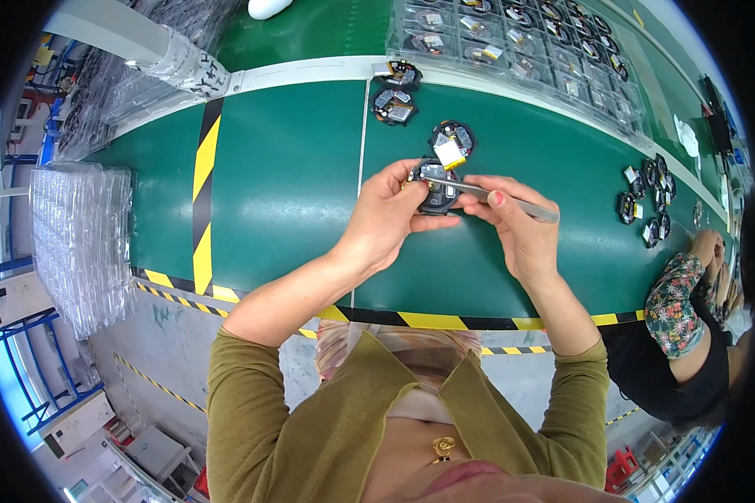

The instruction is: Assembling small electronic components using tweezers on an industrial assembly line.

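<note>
My left hand is closed on the rim of a round black electronic module with a circuit board inside, holding it above the green table. In my right hand is a pair of metal tweezers, its tips on the module's upper part. A silver battery pack with a yellow edge lies just beyond the module, over a second round module; I cannot tell which of the two it belongs to. Farther off, two more modules sit close together near the table's far edge.
Clear plastic trays filled with similar modules stand beyond the white rail. Several loose modules lie at the right, near a co-worker's hands. Stacked empty trays rise at the left. Striped tape marks the table's near edge.
</note>
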`<state>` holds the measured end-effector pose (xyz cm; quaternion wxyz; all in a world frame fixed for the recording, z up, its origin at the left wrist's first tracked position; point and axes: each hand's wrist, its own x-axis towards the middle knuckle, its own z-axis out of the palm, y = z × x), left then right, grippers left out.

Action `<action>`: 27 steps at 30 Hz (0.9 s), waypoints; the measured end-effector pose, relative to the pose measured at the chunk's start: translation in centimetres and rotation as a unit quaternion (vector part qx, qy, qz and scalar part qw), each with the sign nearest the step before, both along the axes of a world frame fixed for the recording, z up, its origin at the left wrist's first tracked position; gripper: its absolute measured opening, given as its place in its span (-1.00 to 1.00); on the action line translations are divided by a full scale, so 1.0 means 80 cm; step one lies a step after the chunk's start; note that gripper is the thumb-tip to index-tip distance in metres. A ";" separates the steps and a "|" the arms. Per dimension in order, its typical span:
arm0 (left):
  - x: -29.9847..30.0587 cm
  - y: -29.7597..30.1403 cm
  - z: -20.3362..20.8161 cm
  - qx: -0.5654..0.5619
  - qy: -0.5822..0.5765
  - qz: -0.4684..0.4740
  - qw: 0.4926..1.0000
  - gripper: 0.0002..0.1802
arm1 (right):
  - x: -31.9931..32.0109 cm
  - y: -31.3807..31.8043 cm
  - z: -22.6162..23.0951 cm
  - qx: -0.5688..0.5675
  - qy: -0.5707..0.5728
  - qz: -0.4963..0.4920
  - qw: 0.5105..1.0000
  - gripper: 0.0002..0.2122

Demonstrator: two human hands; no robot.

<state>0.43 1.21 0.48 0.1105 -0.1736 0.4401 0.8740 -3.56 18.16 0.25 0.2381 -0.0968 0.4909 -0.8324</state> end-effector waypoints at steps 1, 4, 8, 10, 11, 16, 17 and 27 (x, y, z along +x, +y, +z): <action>0.000 0.000 0.000 0.000 -0.004 0.013 1.000 -0.74 | 0.002 -0.003 0.001 0.013 0.025 -0.018 0.999 -0.82; -0.001 -0.001 -0.001 0.005 0.008 0.018 1.000 -0.75 | 0.006 -0.004 0.002 0.041 0.056 -0.040 0.997 -0.82; 0.000 0.003 0.001 -0.004 0.011 0.024 1.000 -0.77 | 0.006 -0.002 0.003 0.055 0.030 -0.048 0.997 -0.83; 0.000 0.004 0.001 -0.015 0.024 0.021 0.999 -0.77 | 0.004 -0.002 0.006 0.049 -0.004 -0.053 0.997 -0.83; 0.001 0.004 0.001 -0.015 0.024 0.020 0.999 -0.77 | 0.004 -0.002 0.006 0.041 -0.039 -0.057 0.997 -0.83; 0.003 0.009 0.002 -0.038 0.043 0.017 0.998 -0.77 | 0.000 0.003 0.003 0.009 -0.088 -0.052 0.995 -0.81; 0.004 0.010 0.001 -0.038 0.043 0.016 0.998 -0.77 | 0.000 0.003 0.003 0.004 -0.094 -0.049 0.994 -0.81; 0.003 0.010 -0.003 -0.042 0.060 0.014 0.997 -0.75 | 0.002 0.001 0.004 0.004 -0.109 -0.056 0.992 -0.80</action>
